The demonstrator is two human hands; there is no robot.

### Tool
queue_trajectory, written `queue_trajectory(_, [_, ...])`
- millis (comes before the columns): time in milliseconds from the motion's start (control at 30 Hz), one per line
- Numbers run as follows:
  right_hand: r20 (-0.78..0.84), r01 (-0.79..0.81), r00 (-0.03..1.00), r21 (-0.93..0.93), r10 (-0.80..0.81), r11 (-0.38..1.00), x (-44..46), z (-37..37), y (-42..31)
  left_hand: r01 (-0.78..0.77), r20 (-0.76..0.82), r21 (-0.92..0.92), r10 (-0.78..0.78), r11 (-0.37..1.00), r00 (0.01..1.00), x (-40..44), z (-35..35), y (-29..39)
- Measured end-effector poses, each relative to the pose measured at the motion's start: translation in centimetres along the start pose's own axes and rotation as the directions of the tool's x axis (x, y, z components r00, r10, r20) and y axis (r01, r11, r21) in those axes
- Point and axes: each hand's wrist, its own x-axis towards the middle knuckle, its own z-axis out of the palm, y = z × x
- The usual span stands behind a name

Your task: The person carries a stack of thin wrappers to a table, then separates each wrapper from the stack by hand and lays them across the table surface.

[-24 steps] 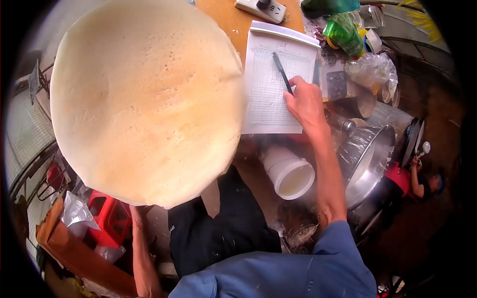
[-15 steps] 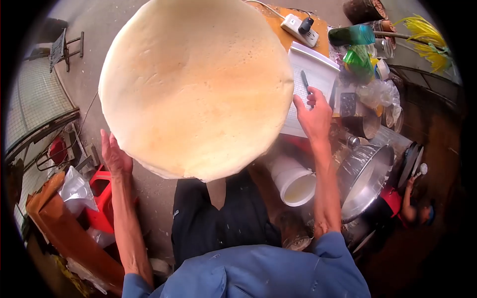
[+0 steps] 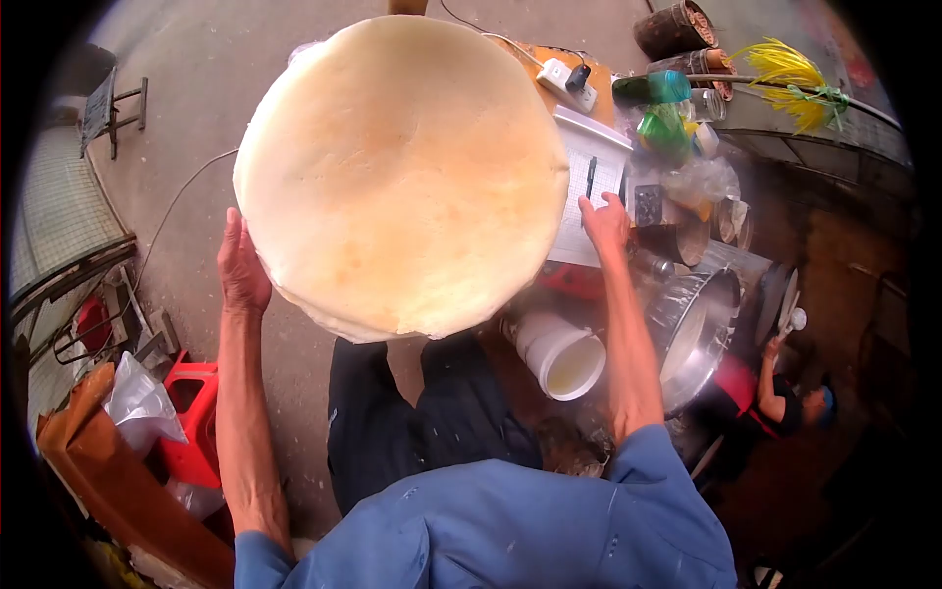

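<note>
A large round stack of pale flatbreads, browned in patches on top, fills the upper middle of the view. My left hand is at its left edge, one digit stretched upward and the others partly hidden by the bread; firm contact cannot be made out. To the right lies an open ruled notebook with a dark pen on its page. Over the notebook's lower right part is my right hand, thumb and forefinger apart, close to the pen's lower end.
A white power strip, a green bottle and plastic bags lie beyond the notebook. Below are a white bucket and a wide metal basin. A red stool stands at left. Another person is at far right.
The view has shifted, so the stack sits slightly smaller and further right. My right hand has drawn back a little from the pen, which now lies more upright on the page.
</note>
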Motion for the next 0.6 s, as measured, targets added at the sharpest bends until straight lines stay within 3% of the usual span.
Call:
queue_trajectory(33, [0.000, -0.037, 0.999, 0.113, 0.037, 0.993, -1.4, -2.8, -3.2, -0.008, -0.005, -0.002, 0.008, 1.000, 1.000, 0.3, 0.5, 0.3])
queue_trajectory(67, [0.093, -0.108, 0.993, 0.384, 0.078, 0.917, -1.9, -3.7, -4.6, -0.017, 0.020, 0.033, 0.017, 0.999, 1.000, 0.5, 1.0, 0.5])
queue_trajectory(100, [0.201, -0.197, 0.976, 0.615, 0.090, 0.763, -2.3, -4.2, -5.8, -0.027, 0.039, 0.069, 0.024, 0.997, 0.999, 0.7, 1.4, 0.8])
queue_trajectory(167, [0.466, -0.411, 0.885, 0.781, 0.000, 0.470, -3.7, -6.4, -10.5, 0.014, 0.046, 0.013, -0.015, 1.000, 0.999, 0.9, 2.1, 1.3])
queue_trajectory(233, [0.586, -0.423, 0.773, 0.762, -0.243, 0.490, -2.5, -6.3, -12.5, 0.054, 0.069, -0.033, -0.052, 0.998, 0.996, 0.9, 1.8, 1.7])
queue_trajectory(300, [0.563, -0.406, 0.762, 0.801, -0.320, 0.440, -2.3, -5.7, -13.9, -0.065, 0.027, 0.138, 0.062, 0.988, 0.998, 0.1, 2.7, 1.7])
queue_trajectory(367, [0.587, -0.434, 0.726, 0.796, -0.358, 0.423, -1.8, -4.8, -13.6, -0.095, 0.021, 0.344, 0.094, 0.934, 0.995, -0.4, 2.8, 2.1])
queue_trajectory(533, [0.578, -0.437, 0.716, 0.809, -0.391, 0.394, -0.8, -4.0, -12.3, -0.212, -0.053, 0.421, 0.257, 0.882, 0.965, -3.4, 6.3, 2.5])
queue_trajectory(600, [0.589, -0.413, 0.700, 0.795, -0.402, 0.445, -0.6, -4.7, -11.8, -0.180, -0.054, 0.388, 0.217, 0.904, 0.975, -4.9, 6.8, 2.4])
